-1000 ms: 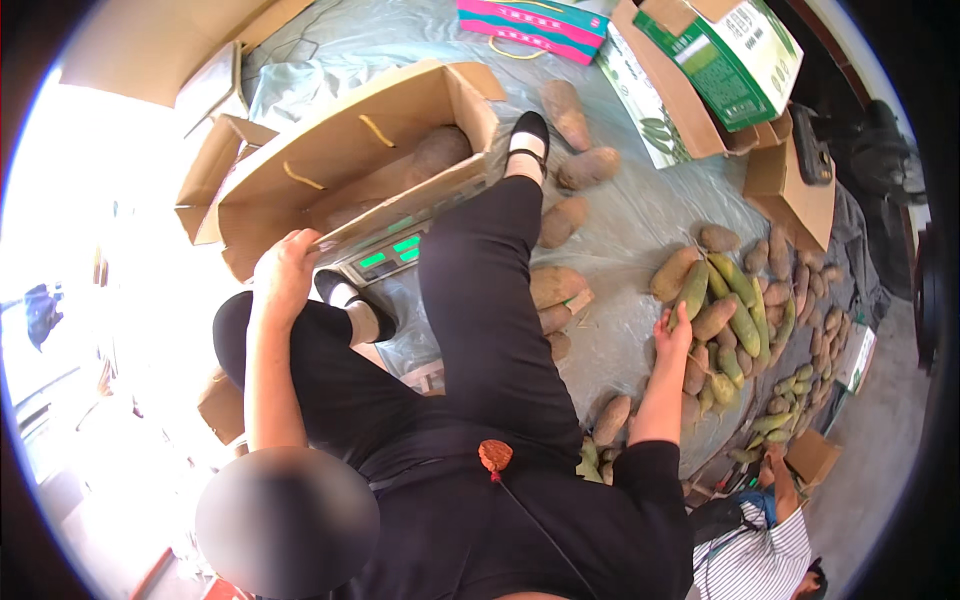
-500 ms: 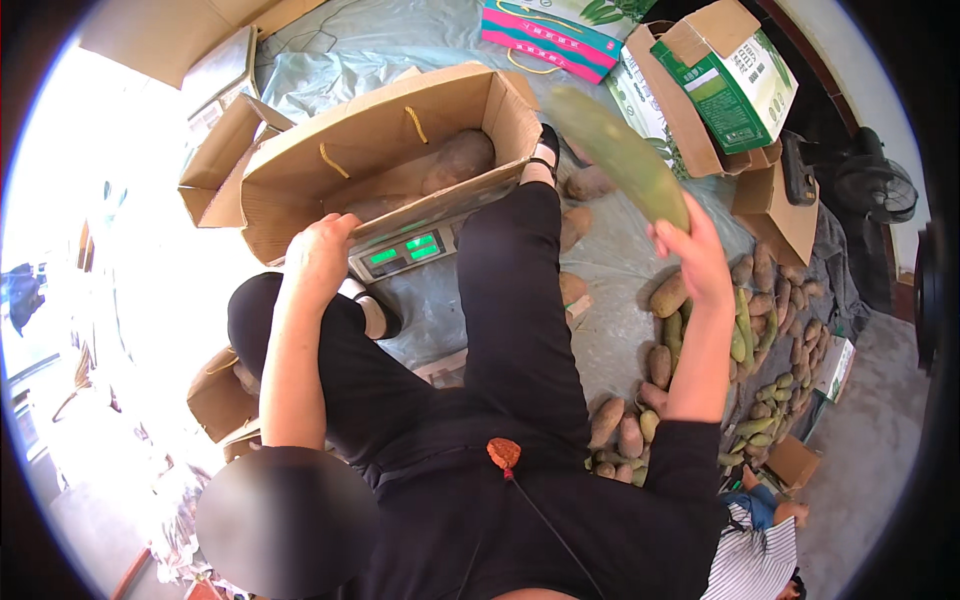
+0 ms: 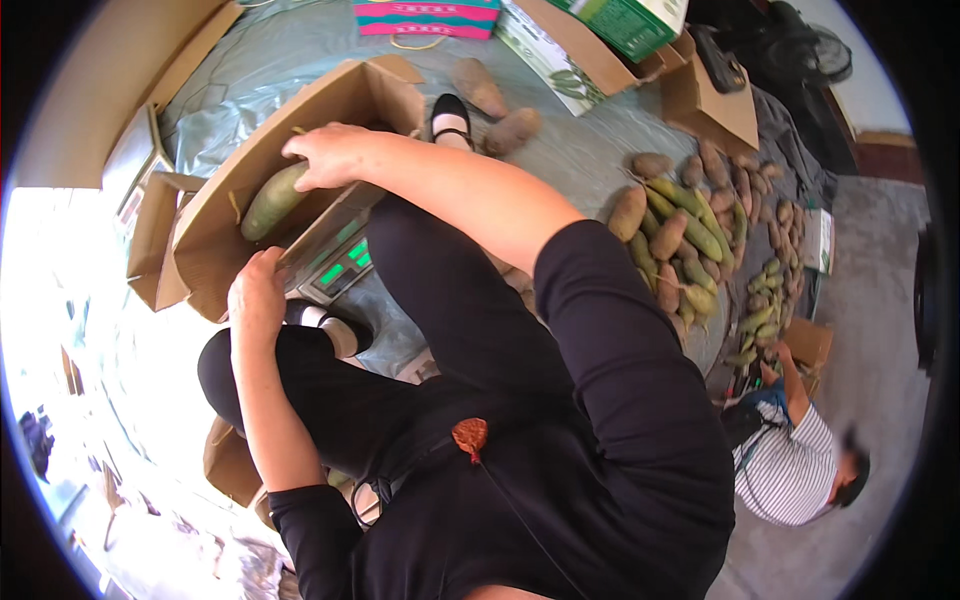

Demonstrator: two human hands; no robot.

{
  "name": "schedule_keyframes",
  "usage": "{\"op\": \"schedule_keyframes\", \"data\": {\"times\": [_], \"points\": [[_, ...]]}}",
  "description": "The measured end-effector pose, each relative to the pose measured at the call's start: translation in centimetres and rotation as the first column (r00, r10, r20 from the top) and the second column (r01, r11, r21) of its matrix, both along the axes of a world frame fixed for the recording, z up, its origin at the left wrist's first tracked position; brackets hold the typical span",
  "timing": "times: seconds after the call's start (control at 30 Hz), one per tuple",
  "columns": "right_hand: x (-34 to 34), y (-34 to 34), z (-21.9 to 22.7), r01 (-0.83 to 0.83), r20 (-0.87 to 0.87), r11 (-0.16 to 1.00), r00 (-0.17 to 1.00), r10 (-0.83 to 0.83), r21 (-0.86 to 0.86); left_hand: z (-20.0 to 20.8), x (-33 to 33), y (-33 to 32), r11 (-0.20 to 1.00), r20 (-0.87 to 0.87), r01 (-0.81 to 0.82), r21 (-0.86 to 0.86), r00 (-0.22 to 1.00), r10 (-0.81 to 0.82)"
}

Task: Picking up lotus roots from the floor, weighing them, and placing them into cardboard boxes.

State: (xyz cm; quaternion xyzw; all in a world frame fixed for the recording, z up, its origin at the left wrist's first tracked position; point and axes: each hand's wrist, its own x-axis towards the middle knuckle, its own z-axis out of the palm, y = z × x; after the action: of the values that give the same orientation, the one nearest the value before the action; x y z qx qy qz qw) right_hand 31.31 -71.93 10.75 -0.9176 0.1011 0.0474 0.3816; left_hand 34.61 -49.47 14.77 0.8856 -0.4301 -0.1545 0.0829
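An open cardboard box (image 3: 205, 225) with yellow cord handles rests on a scale (image 3: 343, 270) with green lit displays. My right hand (image 3: 325, 158) reaches across into the box, fingers closed round the upper end of a long green radish (image 3: 268, 208). The radish lies slantwise inside, its lower end toward the box's left part. My left hand (image 3: 257, 296) grips the near rim of the box at its left side. My right hand and arm, with the near wall, hide much of the box's inside.
Brown tubers (image 3: 480, 85) lie past my foot. A large pile of brown tubers and green radishes (image 3: 690, 225) spreads at the right. Cartons (image 3: 715, 105) and a black fan (image 3: 815, 50) stand far right. A person in a striped shirt (image 3: 785, 475) works at lower right.
My right hand has carried the green radish from the right, over my leg, down into the box. My left hand stays on the rim. The view has shifted to the right.
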Motion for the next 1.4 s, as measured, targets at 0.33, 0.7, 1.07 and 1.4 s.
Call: {"op": "schedule_keyframes", "data": {"times": [0.33,0.7,1.07,1.4], "points": [[-20.1,-9.0,3.4,0.518,-0.085,0.656,0.815,-0.572,0.549,-1.9,1.5,0.5,0.998,-0.029,-0.026,0.059,0.999,0.028],[-62.1,3.1,-19.6,0.775,-0.531,0.572,0.376,-0.759,-0.268,-2.1,0.4,-0.2,0.999,-0.011,0.037,0.032,0.999,-0.036],[-60.8,17.6,-21.1,0.779,-0.81,0.584,0.18,-0.558,-0.229,-3.4,2.7,1.5,0.997,0.01,0.069,-0.024,0.998,-0.068],[-55.1,21.1,-21.2,0.185,-0.826,0.95,0.469,-0.312,-0.253,-3.7,2.7,1.8,0.996,0.113,0.081,0.033,0.99,-0.084]]}}
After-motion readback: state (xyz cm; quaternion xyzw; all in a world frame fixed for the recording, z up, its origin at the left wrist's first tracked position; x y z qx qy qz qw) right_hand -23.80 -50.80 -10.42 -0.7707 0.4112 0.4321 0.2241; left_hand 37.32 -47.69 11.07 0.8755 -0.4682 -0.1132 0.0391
